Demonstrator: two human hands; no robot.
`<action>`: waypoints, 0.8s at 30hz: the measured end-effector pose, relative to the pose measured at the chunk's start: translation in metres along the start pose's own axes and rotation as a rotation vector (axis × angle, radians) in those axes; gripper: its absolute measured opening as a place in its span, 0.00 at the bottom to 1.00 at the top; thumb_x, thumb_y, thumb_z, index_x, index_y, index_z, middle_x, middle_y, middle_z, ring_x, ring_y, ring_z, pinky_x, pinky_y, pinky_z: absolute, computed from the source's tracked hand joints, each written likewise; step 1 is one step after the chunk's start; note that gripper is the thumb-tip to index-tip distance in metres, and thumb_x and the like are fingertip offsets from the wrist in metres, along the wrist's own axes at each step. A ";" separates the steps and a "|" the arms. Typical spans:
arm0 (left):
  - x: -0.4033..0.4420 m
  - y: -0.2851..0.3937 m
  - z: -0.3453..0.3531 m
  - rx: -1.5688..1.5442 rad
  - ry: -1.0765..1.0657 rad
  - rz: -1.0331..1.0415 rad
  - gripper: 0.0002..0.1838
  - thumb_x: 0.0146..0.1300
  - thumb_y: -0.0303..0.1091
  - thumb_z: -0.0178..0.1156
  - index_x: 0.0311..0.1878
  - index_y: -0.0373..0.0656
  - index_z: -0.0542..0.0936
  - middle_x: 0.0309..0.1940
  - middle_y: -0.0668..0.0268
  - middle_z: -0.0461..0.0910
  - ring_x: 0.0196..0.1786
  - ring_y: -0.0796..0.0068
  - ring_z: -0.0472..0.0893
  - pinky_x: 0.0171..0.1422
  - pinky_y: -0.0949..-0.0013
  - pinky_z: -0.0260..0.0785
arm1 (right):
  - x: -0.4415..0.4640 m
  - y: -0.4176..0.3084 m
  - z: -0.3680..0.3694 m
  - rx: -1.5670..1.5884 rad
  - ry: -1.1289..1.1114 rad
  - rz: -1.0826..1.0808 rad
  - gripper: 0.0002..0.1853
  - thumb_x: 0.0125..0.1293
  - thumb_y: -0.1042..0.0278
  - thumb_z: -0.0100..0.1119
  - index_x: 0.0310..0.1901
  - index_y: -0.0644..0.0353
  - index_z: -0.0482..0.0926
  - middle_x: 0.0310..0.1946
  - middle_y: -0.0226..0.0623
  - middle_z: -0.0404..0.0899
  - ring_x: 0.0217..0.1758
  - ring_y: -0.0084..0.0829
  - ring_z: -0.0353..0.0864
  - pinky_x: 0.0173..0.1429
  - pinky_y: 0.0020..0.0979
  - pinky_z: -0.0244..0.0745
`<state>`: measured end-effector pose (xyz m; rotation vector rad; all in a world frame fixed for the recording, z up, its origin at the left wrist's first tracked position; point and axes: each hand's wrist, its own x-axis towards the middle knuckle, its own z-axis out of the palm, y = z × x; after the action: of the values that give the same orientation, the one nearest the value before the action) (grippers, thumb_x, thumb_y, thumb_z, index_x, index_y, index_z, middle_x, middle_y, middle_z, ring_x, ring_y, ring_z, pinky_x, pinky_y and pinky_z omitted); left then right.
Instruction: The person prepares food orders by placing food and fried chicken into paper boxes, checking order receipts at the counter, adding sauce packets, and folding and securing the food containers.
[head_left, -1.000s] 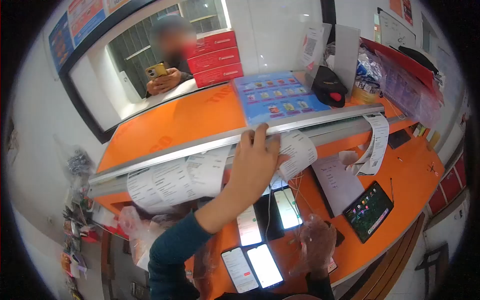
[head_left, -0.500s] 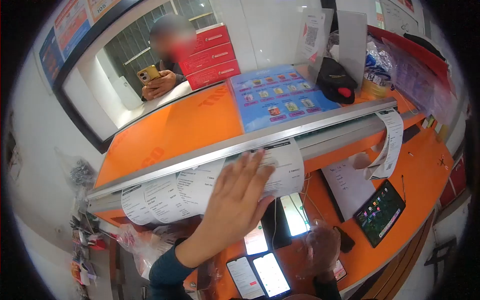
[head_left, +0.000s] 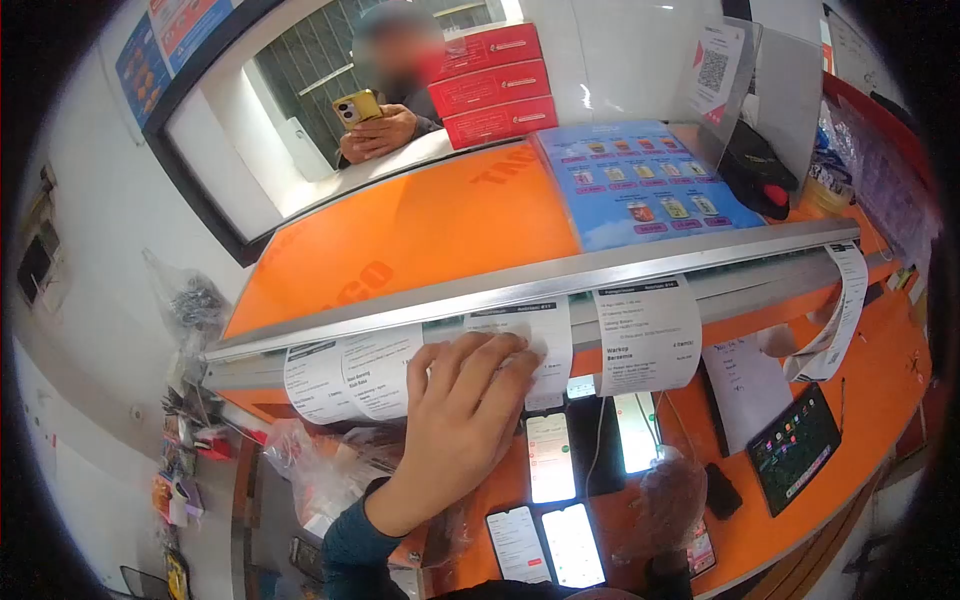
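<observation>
My left hand rests with curled, spread fingers over a paper receipt hanging from the metal rail. More receipts hang to its left, and a separate receipt hangs on its right. Lower right, my right hand is beside the phones, inside or behind clear plastic; its fingers are hard to make out. Lit phones lie on the orange desk: one below the rail, another near my right hand, and two at the bottom.
A person holds a yellow phone behind the window, beside stacked red boxes. A blue menu sheet lies on the orange counter. A tablet stands at the right, near a long curled receipt.
My left hand has shifted left along the rail, off the right-hand receipt, which now hangs apart. The camera view has also shifted. My right hand stays near the phones.
</observation>
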<state>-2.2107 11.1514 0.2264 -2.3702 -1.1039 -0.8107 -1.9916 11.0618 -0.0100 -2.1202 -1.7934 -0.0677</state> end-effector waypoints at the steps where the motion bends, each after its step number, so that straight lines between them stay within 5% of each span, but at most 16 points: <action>1: 0.000 -0.001 0.002 -0.012 0.005 0.009 0.17 0.47 0.27 0.63 0.44 0.46 0.75 0.44 0.67 0.74 0.49 0.65 0.72 0.53 0.59 0.57 | -0.002 0.001 0.009 -0.076 0.029 -0.018 0.06 0.59 0.68 0.54 0.33 0.61 0.77 0.33 0.34 0.76 0.40 0.28 0.75 0.50 0.28 0.70; 7: -0.002 -0.004 -0.015 -0.170 0.048 -0.019 0.17 0.48 0.29 0.63 0.44 0.44 0.75 0.44 0.64 0.74 0.48 0.61 0.71 0.51 0.59 0.59 | 0.009 -0.017 -0.024 0.087 -0.033 0.054 0.07 0.58 0.67 0.56 0.31 0.61 0.80 0.33 0.32 0.80 0.40 0.27 0.78 0.51 0.27 0.70; 10: -0.008 -0.017 -0.031 0.066 0.114 -0.102 0.18 0.48 0.29 0.62 0.45 0.42 0.76 0.44 0.65 0.74 0.46 0.64 0.71 0.52 0.60 0.57 | 0.006 -0.017 -0.020 -0.198 -0.006 -0.067 0.06 0.57 0.68 0.57 0.32 0.60 0.81 0.34 0.32 0.80 0.40 0.27 0.78 0.51 0.27 0.70; 14: -0.030 -0.040 -0.042 0.356 -0.057 -0.301 0.18 0.48 0.31 0.64 0.46 0.47 0.77 0.43 0.69 0.74 0.47 0.66 0.71 0.54 0.59 0.55 | -0.002 -0.002 -0.006 -0.018 0.025 -0.166 0.04 0.55 0.71 0.55 0.32 0.60 0.76 0.33 0.35 0.76 0.40 0.30 0.74 0.47 0.30 0.68; 16: -0.040 -0.044 -0.042 0.306 -0.024 -0.246 0.18 0.46 0.31 0.65 0.44 0.49 0.78 0.42 0.69 0.74 0.47 0.67 0.71 0.54 0.61 0.56 | 0.000 -0.004 0.004 0.128 0.052 -0.064 0.04 0.55 0.70 0.56 0.29 0.61 0.77 0.32 0.33 0.77 0.39 0.28 0.76 0.47 0.28 0.70; 22: -0.053 -0.057 -0.033 0.136 0.104 -0.126 0.22 0.40 0.29 0.68 0.43 0.49 0.78 0.42 0.69 0.76 0.46 0.67 0.73 0.51 0.64 0.59 | 0.005 -0.018 0.009 -0.035 -0.018 -0.062 0.06 0.59 0.67 0.53 0.29 0.59 0.76 0.31 0.34 0.75 0.36 0.27 0.74 0.46 0.27 0.68; 24: -0.055 -0.058 -0.032 0.115 0.095 -0.132 0.21 0.44 0.30 0.66 0.46 0.49 0.77 0.44 0.69 0.75 0.48 0.67 0.72 0.52 0.63 0.57 | 0.003 -0.021 0.018 -0.196 -0.079 -0.061 0.06 0.60 0.67 0.51 0.31 0.59 0.75 0.31 0.33 0.75 0.37 0.27 0.74 0.47 0.27 0.68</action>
<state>-2.2956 11.1383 0.2211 -2.1603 -1.2436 -0.8714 -2.0143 11.0724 -0.0212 -2.2292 -1.9696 -0.1843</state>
